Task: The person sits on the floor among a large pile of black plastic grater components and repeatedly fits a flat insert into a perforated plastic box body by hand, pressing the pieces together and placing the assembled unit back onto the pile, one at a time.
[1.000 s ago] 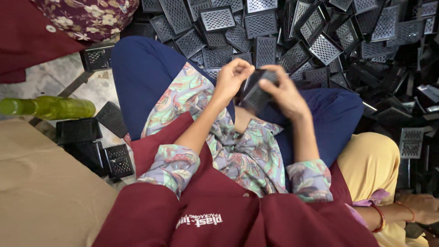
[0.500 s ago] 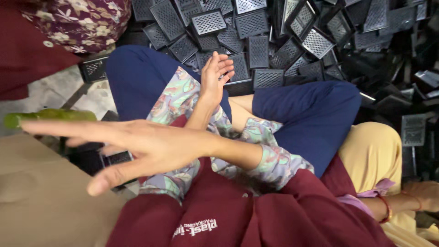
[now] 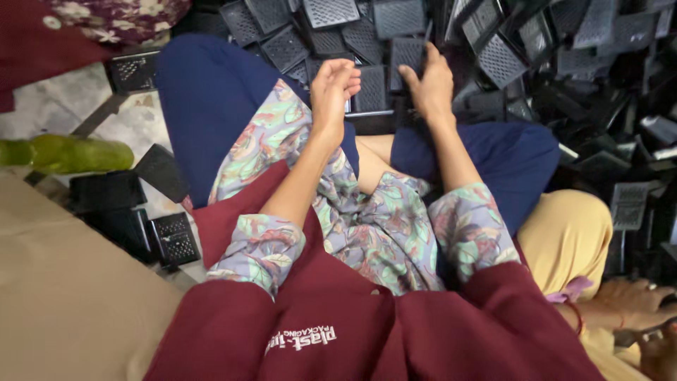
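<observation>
Right hand (image 3: 428, 83) on black grilles (image 3: 389, 53) (left hand (image 3: 333, 83) curled)

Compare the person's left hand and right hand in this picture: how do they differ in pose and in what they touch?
The left hand is loosely curled and raised above the lap; the right hand lies flat, palm down. The right hand reaches onto the pile of black grid pieces; whether the left hand holds anything is unclear. Both are bare, stretched forward over the blue trousers.

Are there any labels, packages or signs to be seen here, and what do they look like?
Printed logo: white lettering across the dark red cloth at the bottom middle, seen upside down.
Green bottle: lying on its side at the left edge; no label shows.
No packages, signs or screens are in view.
</observation>
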The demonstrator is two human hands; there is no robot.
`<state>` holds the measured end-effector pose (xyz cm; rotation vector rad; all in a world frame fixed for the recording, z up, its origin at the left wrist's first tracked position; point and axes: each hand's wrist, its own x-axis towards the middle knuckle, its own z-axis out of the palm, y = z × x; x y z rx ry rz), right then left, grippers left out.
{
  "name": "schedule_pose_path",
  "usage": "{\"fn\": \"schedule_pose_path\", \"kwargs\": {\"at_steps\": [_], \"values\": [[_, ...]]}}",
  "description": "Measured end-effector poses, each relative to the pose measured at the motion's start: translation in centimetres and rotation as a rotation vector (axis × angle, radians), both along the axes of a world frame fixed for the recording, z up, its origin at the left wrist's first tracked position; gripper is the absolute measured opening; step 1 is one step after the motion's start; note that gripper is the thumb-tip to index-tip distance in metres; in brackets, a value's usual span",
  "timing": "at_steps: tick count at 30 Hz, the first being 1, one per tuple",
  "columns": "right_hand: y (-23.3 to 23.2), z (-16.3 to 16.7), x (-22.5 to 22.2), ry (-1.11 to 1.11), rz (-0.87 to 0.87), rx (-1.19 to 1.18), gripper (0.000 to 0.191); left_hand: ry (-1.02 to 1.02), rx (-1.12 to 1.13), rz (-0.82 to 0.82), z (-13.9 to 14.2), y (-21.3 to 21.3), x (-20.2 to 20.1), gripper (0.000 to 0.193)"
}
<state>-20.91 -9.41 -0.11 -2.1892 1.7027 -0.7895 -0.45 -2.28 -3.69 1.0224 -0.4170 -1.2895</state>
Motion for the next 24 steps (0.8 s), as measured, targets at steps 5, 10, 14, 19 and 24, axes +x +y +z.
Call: {"fn": "schedule_pose_path", "kwargs": {"at_steps": [5,10,14,19,24], "values": [[0.5,-0.9,0.5,-0.175,-0.048,0.043,0.060,0.007,-0.047,-0.041,0.2,0.0,-0.2,0.019],[3.1,3.2,2.9,-0.464,-0.066,0.339,0.046,-0.139,0.021,-0.069,2.2,0.6,0.1,0.044],[6.4,5.8,6.8,-0.805,0.216,0.397,0.042,-0.281,-0.084,-0.072,3.9,1.3,0.4,0.067],[8.1,7.8,8.4,-1.116,0.442,0.631,0.037,0.036,-0.096,-0.066,4.5,1.2,0.7,0.060],[3.6,7.5,4.2,-1.045,0.273,0.550,0.016,0.138,0.017,-0.035,5.2,1.1,0.3,0.050]]}}
